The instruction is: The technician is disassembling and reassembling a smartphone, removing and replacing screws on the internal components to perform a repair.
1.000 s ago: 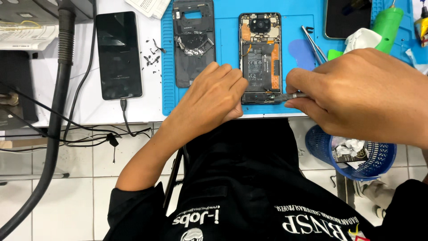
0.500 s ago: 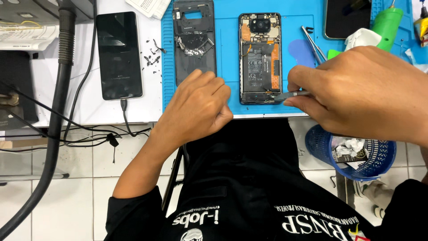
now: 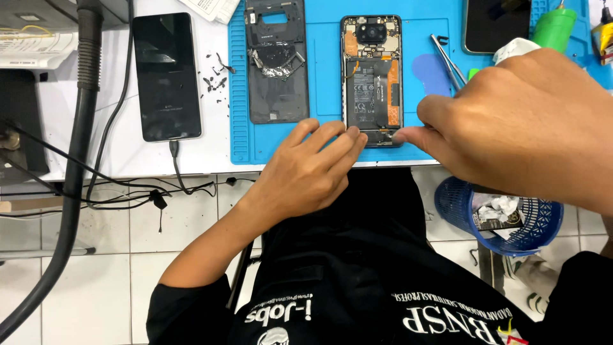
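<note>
Head view, looking down at my bench. My left hand [image 3: 313,169] rests palm-down at the near edge of the blue work mat [image 3: 319,76], fingers loosely together and not gripping anything, their tips touching the bottom-left corner of the opened phone [image 3: 372,80] to steady it. My right hand [image 3: 517,121] comes in from the right with thumb and forefinger pinched together at the phone's bottom edge; whether they hold a fine tool or a small part I cannot tell, since the fingertips cover it.

The opened phone lies screen-down and upright in the middle of the mat, its lower end just beside the mat's near edge. Its battery, camera block and orange flex parts are exposed.

Progress, as I judge it: the back is already off, as the removed back cover [image 3: 276,64] lies inside-up just left of the phone on the same mat. Battery and board sit in place, so the internal work at the lower end looks unfinished and nothing is closed up.

Outward: tweezers [image 3: 447,59] lie on the mat right of the phone. A second black phone [image 3: 166,76], on a cable, sits on the white table left of the mat, with small dark scraps [image 3: 214,76] beside it. A blue waste basket [image 3: 498,217] stands on the floor below right.
</note>
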